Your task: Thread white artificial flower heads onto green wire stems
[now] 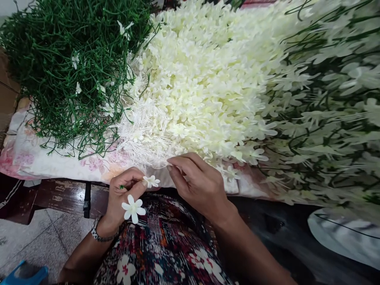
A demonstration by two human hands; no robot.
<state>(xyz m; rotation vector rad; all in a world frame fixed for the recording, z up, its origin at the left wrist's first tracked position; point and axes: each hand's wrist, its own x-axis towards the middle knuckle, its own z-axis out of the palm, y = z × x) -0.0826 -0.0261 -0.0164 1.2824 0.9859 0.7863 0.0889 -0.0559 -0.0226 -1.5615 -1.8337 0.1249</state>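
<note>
My left hand [129, 188] is closed in a pinch on an artificial flower stem, mostly hidden by the fingers. One white flower [151, 181] sits at the fingertips, and a second white flower [133, 209] hangs below the hand. To its right, my right hand [197, 182] pinches thumb and forefinger together at the edge of a pile of white thread-like stamens [142, 130]. A thin white strand shows at those fingertips. Beyond the hands lies a big heap of loose cream-white petals [204, 83].
A tangled heap of green plastic stems [74, 59] fills the back left, with a few white flowers on it. Finished-looking flower sprays [332, 118] crowd the right side. A floral cloth [68, 162] covers the table. A blue plastic object [29, 275] is on the floor.
</note>
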